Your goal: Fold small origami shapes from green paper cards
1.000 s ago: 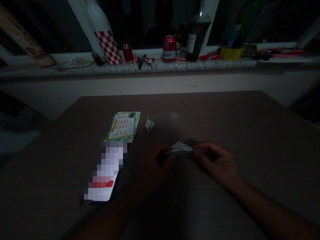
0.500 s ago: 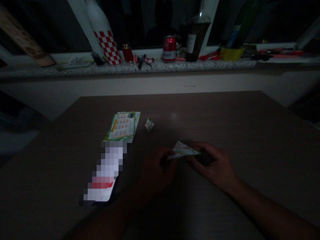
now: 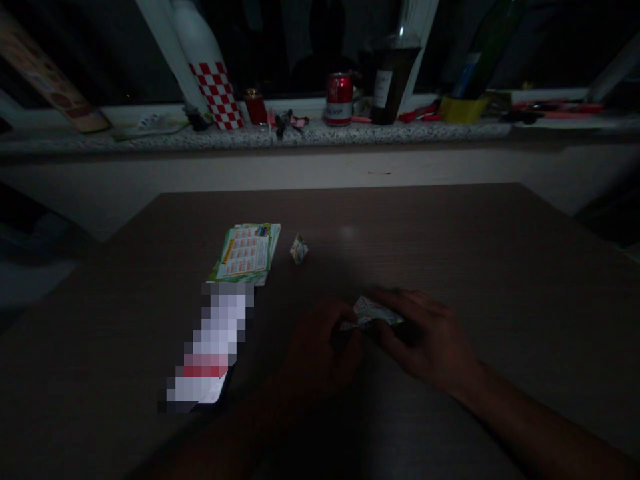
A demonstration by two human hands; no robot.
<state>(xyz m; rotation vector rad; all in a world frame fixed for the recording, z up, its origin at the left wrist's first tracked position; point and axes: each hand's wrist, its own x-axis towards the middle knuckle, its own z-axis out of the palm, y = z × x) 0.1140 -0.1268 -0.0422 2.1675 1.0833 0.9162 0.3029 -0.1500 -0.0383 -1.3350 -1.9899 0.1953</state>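
Observation:
Both hands hold a folded piece of printed paper (image 3: 373,311), white and green, low over the table. My left hand (image 3: 320,343) pinches its left corner between thumb and fingers. My right hand (image 3: 425,330) grips the right side, the fingers laid over its far edge and the thumb on the near side. Part of the paper is covered by the right fingers. Beyond the left hand stands a small folded paper piece (image 3: 299,249) of similar print. To its left lies a stack of printed cards (image 3: 245,255) with calendar-like grids.
A phone (image 3: 213,353) with a lit, blurred screen lies left of my left arm on the wooden table (image 3: 450,233). Along the stone windowsill (image 3: 320,137) stand a checkered bottle (image 3: 215,87), a red can (image 3: 339,100), a dark cup (image 3: 393,87) and a yellow holder (image 3: 463,109).
The paper and both hands have shifted slightly nearer and to the right. My right fingers now reach further over the paper, which looks flatter.

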